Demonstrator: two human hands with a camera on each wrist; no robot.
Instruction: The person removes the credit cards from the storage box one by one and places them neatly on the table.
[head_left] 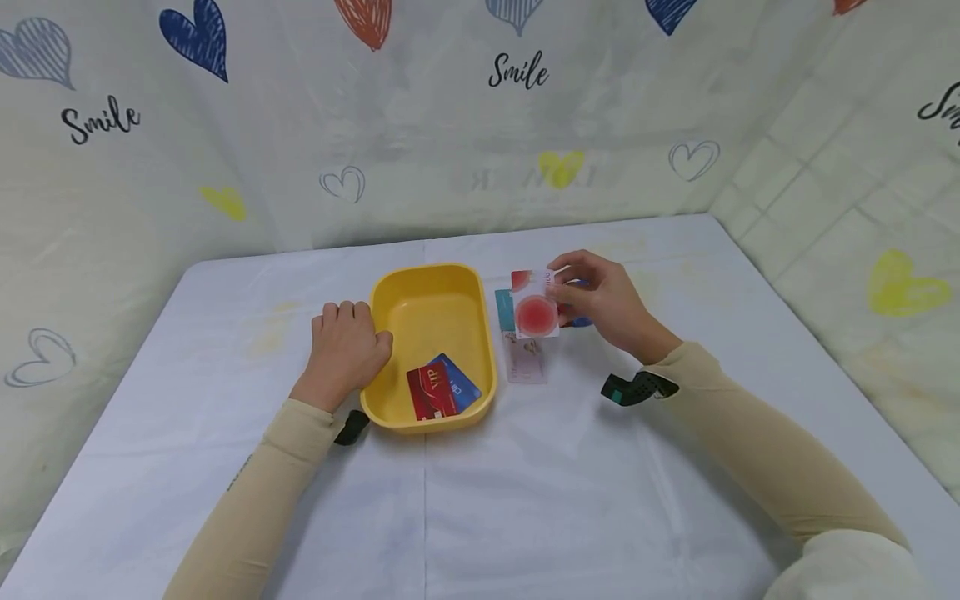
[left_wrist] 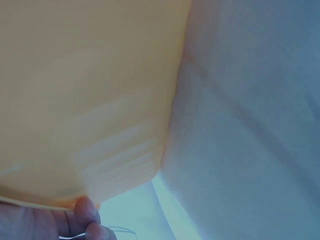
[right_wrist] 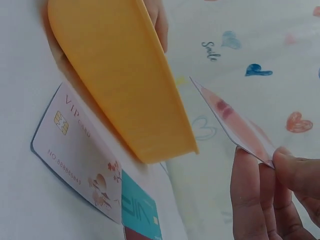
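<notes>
I had one yellow tray [head_left: 416, 312] in view with two cards in it, a red card [head_left: 429, 396] overlapping a blue card [head_left: 463, 387] at the near end. The left hand [head_left: 343, 350] had its fingers curled over the tray's left rim. The right hand [head_left: 606, 302] pinched one white card [head_left: 536, 317] between thumb and fingers, raised just right of the tray. On the table [head_left: 480, 517] there I counted one pale card [head_left: 527, 367], one teal card [head_left: 503, 308] and a partly hidden dark red piece [right_wrist: 134, 235].
</notes>
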